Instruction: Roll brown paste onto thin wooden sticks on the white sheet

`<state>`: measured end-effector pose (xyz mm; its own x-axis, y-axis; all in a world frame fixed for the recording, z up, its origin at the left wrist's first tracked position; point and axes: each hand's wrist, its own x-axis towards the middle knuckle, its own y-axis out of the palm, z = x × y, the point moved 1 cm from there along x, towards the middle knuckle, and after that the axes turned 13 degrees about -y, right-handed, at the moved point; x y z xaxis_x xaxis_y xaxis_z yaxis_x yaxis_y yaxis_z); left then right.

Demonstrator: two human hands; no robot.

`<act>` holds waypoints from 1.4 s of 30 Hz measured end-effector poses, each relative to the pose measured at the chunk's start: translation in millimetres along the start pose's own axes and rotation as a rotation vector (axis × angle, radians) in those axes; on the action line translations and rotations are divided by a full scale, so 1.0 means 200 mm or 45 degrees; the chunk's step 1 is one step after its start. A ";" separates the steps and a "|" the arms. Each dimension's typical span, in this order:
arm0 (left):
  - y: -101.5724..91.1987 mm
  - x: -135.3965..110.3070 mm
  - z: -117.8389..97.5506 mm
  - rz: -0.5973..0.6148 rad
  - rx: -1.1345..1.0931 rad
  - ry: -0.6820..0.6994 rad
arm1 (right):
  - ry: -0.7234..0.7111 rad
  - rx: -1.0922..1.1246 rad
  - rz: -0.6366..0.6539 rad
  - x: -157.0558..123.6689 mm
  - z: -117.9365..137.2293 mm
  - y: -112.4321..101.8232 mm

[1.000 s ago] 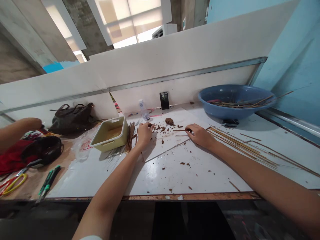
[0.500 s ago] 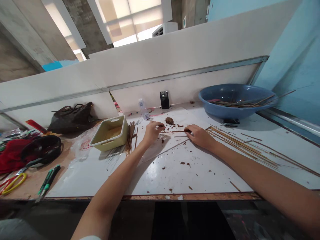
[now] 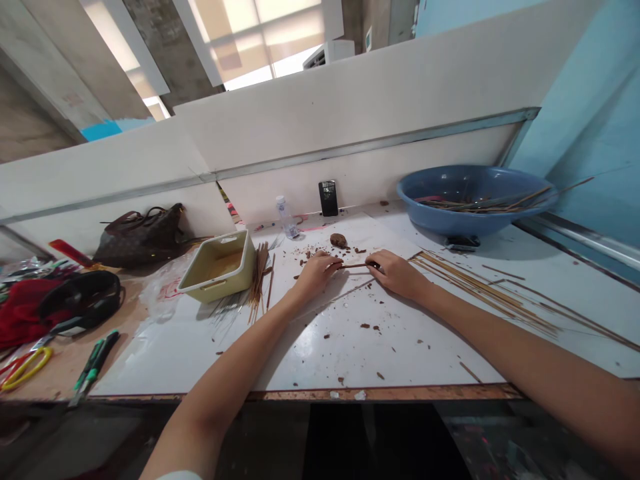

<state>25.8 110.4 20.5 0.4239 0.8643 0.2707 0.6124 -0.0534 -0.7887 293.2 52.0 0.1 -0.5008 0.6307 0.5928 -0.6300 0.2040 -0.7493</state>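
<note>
A thin brown stick (image 3: 355, 265) lies level between my two hands, just above or on the white board. My left hand (image 3: 318, 273) is closed on its left end, fingertips pinched together. The stick's other end sits in the closed fingers of my right hand (image 3: 397, 272), which rests on the board. Both ends of the stick are hidden by fingers. Just beyond my hands lies a brown, clay-like lump (image 3: 339, 241), with small brown crumbs scattered around it.
A green plastic tub (image 3: 220, 291) stands to the left beside a bundle of brown sticks (image 3: 258, 277). Long thin sticks (image 3: 485, 290) lie under and beyond my right forearm. At the back are a bottle (image 3: 287, 217), a phone (image 3: 329, 198) and a blue basin (image 3: 450, 223).
My left hand has moved right and slightly down, closing on the left end of the stick, which was free before. My right hand has stayed nearly in place, holding the stick.
</note>
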 end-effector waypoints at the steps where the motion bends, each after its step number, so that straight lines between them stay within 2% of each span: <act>1: 0.00 0.00 0.00 0.008 0.007 0.001 | 0.002 -0.001 0.002 0.00 0.00 0.00; 11: 0.04 0.01 0.00 0.021 0.042 0.041 | -0.010 0.005 -0.014 0.00 -0.02 0.01; 25: 0.03 0.02 -0.01 0.018 0.049 -0.079 | -0.039 0.039 -0.002 0.01 0.02 -0.01; 31: 0.02 0.01 0.00 0.010 -0.064 -0.101 | -0.056 0.032 -0.028 0.00 0.01 0.00; 34: 0.01 0.00 0.01 -0.032 0.002 -0.017 | -0.092 0.032 -0.061 0.00 0.00 0.00; 39: 0.02 -0.01 0.03 -0.185 0.112 0.328 | -0.094 0.029 -0.086 -0.01 -0.01 0.01; 42: 0.03 -0.01 0.04 -0.188 0.113 0.401 | -0.074 0.030 -0.089 -0.01 -0.02 0.01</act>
<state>23.8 113.1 10.4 0.5281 0.6624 0.5313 0.6282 0.1162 -0.7693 295.0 54.1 -3.6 -0.4885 0.5708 0.6600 -0.6779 0.2279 -0.6989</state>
